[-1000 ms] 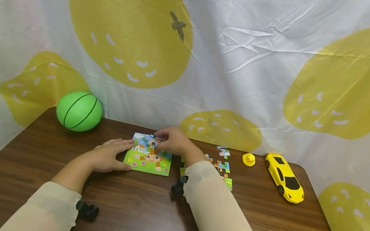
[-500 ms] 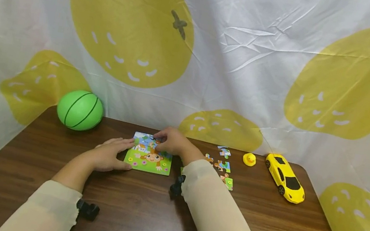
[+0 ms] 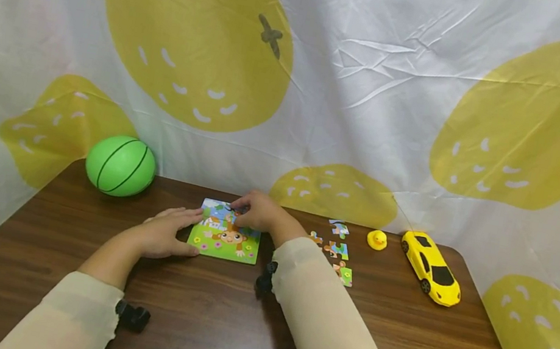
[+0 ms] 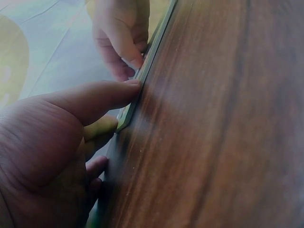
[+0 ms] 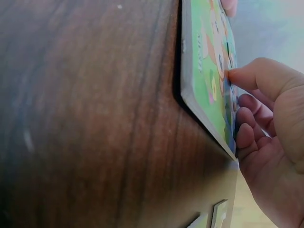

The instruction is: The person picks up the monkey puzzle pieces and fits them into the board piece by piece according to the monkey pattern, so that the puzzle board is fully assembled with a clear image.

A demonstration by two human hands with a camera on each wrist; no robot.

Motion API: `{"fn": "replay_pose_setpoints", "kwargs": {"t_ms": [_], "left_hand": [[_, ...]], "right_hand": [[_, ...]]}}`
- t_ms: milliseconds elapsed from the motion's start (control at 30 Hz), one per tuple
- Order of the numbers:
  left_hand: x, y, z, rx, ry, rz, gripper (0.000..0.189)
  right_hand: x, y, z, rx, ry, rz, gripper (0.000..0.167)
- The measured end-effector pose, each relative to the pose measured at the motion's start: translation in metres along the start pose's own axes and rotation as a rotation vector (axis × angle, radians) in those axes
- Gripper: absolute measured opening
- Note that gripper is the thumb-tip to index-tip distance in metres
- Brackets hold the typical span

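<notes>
A square jigsaw board (image 3: 223, 249) with a monkey picture lies on the table. My left hand (image 3: 165, 234) rests at its left side, thumb at the near-left corner and fingers extended along the left edge. Over the upper part of the board, my right hand (image 3: 261, 214) pinches a puzzle piece (image 3: 231, 208) with thumb and index finger, low against the picture; the hand hides most of the piece. In the right wrist view the right thumb (image 5: 244, 76) touches the board's surface. Several loose puzzle pieces (image 3: 336, 250) lie right of the board, some behind the right forearm.
A green ball (image 3: 120, 166) stands at the table's back left. A yellow duck (image 3: 377, 239) and a yellow toy car (image 3: 431, 269) are at the back right. A white curtain (image 3: 358, 107) with yellow fruit prints hangs behind the table (image 3: 201, 315).
My right hand has shifted very slightly left over the upper part of the board, still pinching the piece. The left hand stays in place.
</notes>
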State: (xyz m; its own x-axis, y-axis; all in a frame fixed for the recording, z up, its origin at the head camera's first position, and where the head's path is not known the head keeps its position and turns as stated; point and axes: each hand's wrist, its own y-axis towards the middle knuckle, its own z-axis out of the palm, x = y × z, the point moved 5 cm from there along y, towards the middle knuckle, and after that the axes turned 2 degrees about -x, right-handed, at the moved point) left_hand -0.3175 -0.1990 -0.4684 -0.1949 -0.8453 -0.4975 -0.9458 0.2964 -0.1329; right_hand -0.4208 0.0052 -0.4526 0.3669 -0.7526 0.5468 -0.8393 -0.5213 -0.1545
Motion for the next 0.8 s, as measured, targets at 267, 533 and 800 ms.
{"fn": "replay_pose_setpoints", "kwargs": {"t_ms": [267,533,800], "left_hand": [[-0.0009,-0.0021,0.0000,-0.002,0.002,0.007,0.091],[-0.0009,-0.0024,-0.0002,0.004,-0.003,-0.001,0.091],[0.0012,0.0006,0.0010,0.003,-0.002,-0.008,0.091]], "right_hand": [[0.0000,0.0000,-0.0004,0.005,-0.047,-0.035,0.042],[0.0034,-0.0010,0.0004,0.018,-0.081,-0.041,0.043],[0.0043,-0.0043,-0.0013,0.004,-0.015,-0.025,0.043]]}}
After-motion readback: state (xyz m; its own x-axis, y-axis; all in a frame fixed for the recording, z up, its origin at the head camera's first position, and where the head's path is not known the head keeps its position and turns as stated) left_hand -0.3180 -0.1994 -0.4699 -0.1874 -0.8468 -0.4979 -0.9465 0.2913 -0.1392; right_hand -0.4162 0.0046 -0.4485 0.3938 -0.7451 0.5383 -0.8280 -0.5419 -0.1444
